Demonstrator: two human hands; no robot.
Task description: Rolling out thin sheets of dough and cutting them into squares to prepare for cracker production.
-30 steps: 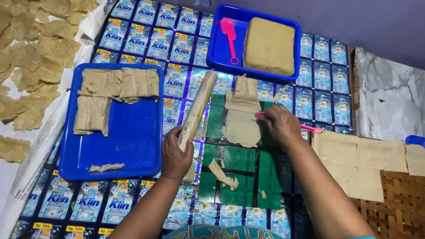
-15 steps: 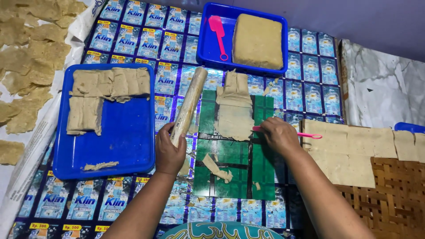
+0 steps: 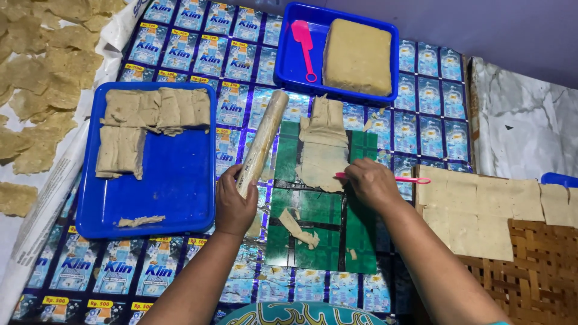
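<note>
The left hand was clamped on the near end of the rolling pin, keeping it off the dough sheet mid-mat, while the right hand pinched a pink cutter at the sheet's right edge.

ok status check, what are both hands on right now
Left hand gripping rolling pin, tilted up off the mat. Right hand holding pink tool at edge of dough sheet. Dough scraps lying on green mat.
</note>
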